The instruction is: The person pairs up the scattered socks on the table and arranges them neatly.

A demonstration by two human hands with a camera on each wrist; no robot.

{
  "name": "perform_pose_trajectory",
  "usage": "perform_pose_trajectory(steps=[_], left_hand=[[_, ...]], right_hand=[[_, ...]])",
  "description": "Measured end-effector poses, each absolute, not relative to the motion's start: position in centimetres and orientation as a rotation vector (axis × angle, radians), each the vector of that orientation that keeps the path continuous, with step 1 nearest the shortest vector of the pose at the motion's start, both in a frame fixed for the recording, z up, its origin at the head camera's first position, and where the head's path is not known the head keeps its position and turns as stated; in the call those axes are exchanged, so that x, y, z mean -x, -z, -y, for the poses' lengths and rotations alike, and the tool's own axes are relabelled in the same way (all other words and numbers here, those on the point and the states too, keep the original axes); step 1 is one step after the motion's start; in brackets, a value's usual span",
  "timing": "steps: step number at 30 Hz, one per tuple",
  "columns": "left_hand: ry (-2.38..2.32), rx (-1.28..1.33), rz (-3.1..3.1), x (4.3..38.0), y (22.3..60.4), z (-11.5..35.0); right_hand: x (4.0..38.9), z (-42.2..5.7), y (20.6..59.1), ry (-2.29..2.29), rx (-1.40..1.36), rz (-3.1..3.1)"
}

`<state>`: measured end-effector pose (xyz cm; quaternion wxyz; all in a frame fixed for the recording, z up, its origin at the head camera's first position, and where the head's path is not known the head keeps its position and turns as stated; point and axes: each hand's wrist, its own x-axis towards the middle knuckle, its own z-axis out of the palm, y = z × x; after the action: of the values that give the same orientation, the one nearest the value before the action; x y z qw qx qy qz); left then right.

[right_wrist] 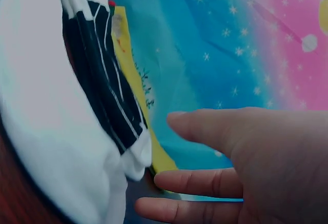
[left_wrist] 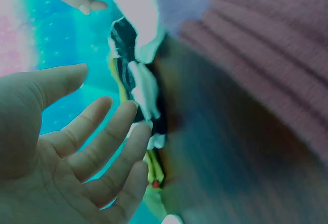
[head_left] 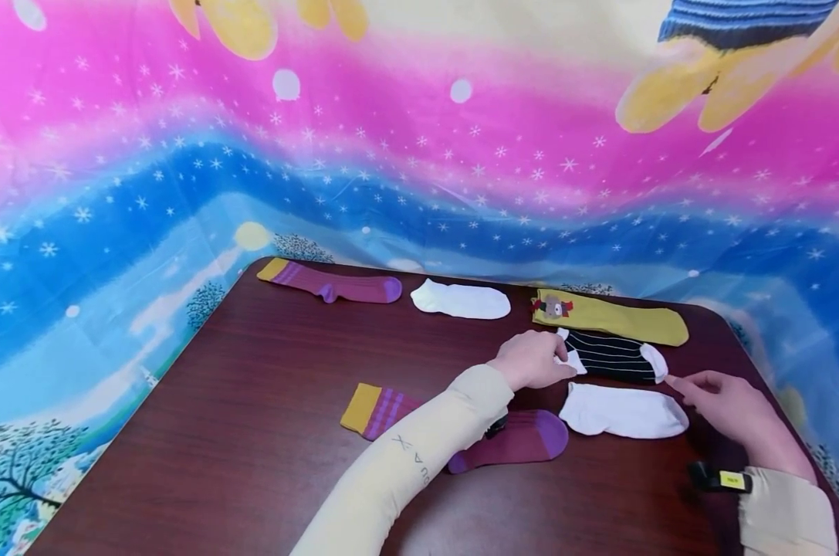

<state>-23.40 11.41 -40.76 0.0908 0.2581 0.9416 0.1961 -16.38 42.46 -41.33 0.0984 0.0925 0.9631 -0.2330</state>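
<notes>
A black ankle sock (head_left: 610,355) with thin white stripes and white cuff and toe lies flat toward the right of the table in the head view. My left hand (head_left: 530,359) is at its cuff; in the left wrist view its fingers (left_wrist: 110,134) are spread and loosely extended. Close to the toe is my right hand (head_left: 728,405), its thumb and fingers (right_wrist: 197,183) apart in the right wrist view. Just behind the striped sock lies a mustard sock (head_left: 634,323) with an animal figure, and in front of it a white ankle sock (head_left: 624,411).
A purple sock (head_left: 544,440) with a yellow cuff lies partly under my left forearm. Along the back edge are another purple sock (head_left: 360,288) and a white sock (head_left: 461,300). A printed cloth (head_left: 426,147) hangs behind the dark wooden table (head_left: 238,432).
</notes>
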Motion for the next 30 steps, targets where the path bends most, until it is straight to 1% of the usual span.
perform_pose_trajectory(steps=[7, 14, 20, 25, 30], left_hand=[[-0.71, -0.801, -2.792, 24.1, 39.6, -10.0], [-0.746, -0.852, -2.83, 24.9, 39.2, -8.9], [-0.591, -0.908, -2.934, 25.3, 38.8, -8.2], [-0.389, -0.916, -2.99, 25.6, 38.7, -7.2], [-0.292, -0.91, -3.038, 25.9, 38.8, -6.1]], right_hand=[[17.0, -41.3, 40.4, 0.675, -0.211, -2.877], [17.5, -39.8, 39.2, 0.701, -0.119, -2.901], [17.8, -38.4, 38.4, 0.701, -0.064, -2.911], [18.1, -37.5, 38.1, 0.691, 0.004, -2.911], [18.4, -36.6, 38.3, 0.737, 0.033, -2.908]])
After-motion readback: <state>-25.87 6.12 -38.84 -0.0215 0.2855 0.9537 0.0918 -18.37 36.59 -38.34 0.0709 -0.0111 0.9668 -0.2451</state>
